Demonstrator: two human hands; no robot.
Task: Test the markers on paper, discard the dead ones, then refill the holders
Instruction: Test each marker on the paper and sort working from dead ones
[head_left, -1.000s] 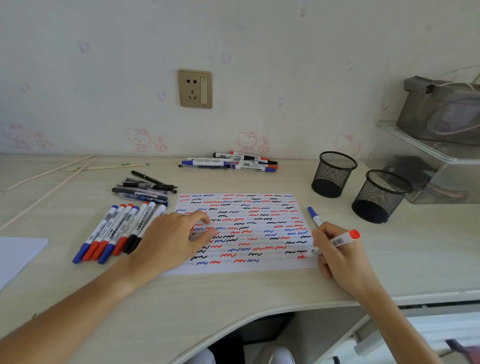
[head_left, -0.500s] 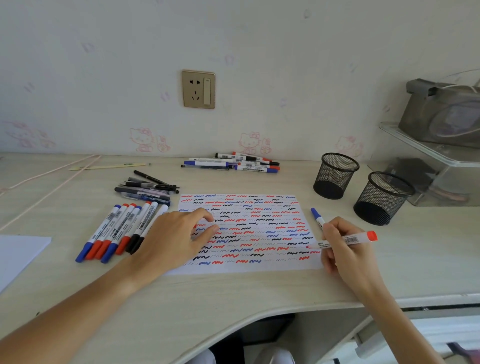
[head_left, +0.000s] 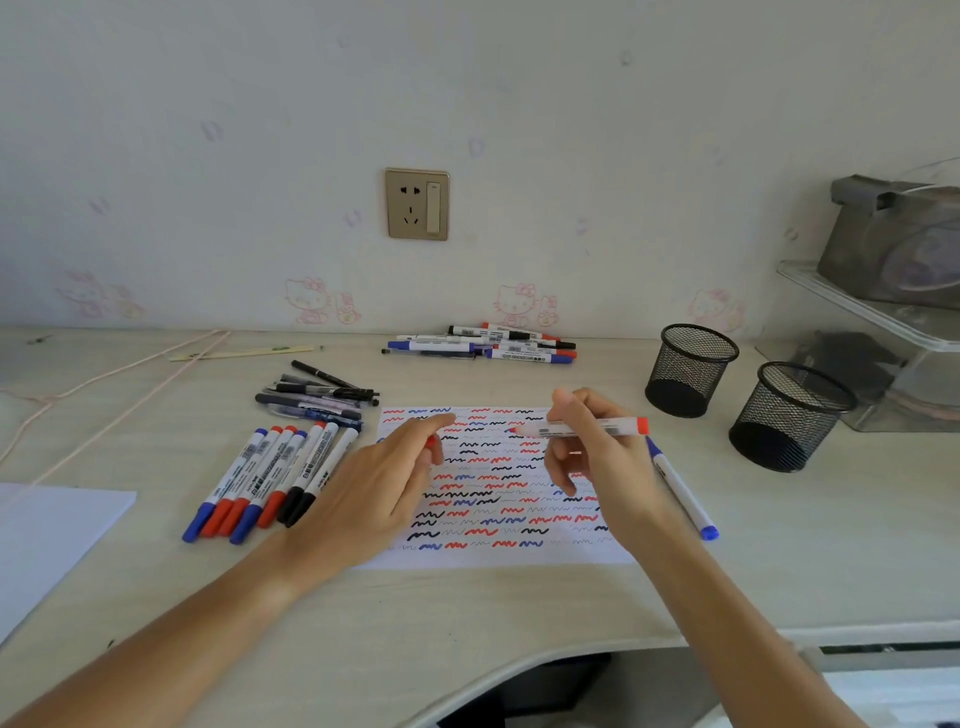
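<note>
The test paper (head_left: 493, 556), covered with red, blue and black squiggles, lies at the middle of the desk. Above it my right hand (head_left: 597, 462) holds a red marker (head_left: 587, 428) level, its bare tip pointing left. My left hand (head_left: 374, 488) hovers over the paper's left part and pinches a small red cap (head_left: 431, 442), a short gap from the tip. A blue marker (head_left: 680, 488) lies on the desk beside the paper's right edge. Two black mesh holders (head_left: 691, 369) (head_left: 789, 415) stand at the right; I see no markers in them.
A row of capped markers (head_left: 270, 478) lies left of the paper, dark pens (head_left: 317, 397) behind it. Another marker pile (head_left: 488, 343) sits by the wall. A white sheet (head_left: 47, 530) is at far left, a clear shelf (head_left: 883, 322) at far right.
My right hand lifted the red marker off the paper's right edge and swung it left over the sheet. My left hand rose from the paper toward the marker's tip.
</note>
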